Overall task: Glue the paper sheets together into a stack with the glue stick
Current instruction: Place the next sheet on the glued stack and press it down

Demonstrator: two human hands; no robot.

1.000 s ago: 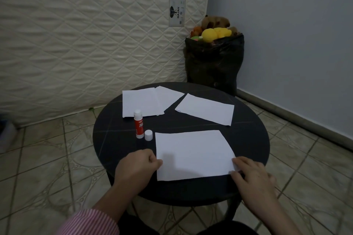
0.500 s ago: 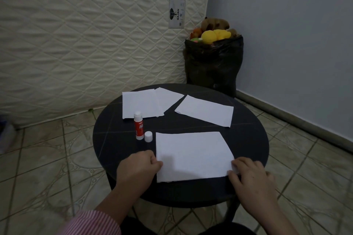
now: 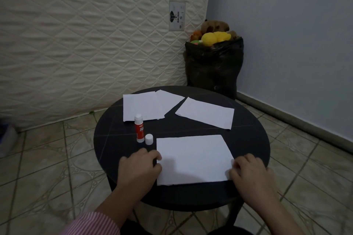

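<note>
Four sheets lie on the round black table [image 3: 118, 145], and little has moved over the last second. On the left, the glue stick [image 3: 139, 128] stands upright with its loose white cap [image 3: 149, 139] just beside it, both where they were. Behind them two sheets overlap at the far edge [image 3: 140, 107], and a third sheet [image 3: 206, 112] lies to their right, apart from them; none of these has shifted.

The left hand [image 3: 139, 168] stays at the left edge of the near sheet [image 3: 193, 158], its fingers curled with the tips touching the paper's edge; whether it pinches the sheet or only steadies it, I cannot tell. The real change is on the right: the right hand [image 3: 250, 173] has slid a little down that sheet's right side toward the near corner, fingers bent over the edge, apparently pressing it flat, though an actual grip is not visible.

I take this as squaring the bottom sheet before gluing. The glue stick is already uncapped and within easy reach of the left hand, so spreading glue looks like the step to come; no sheets are joined yet.
</note>
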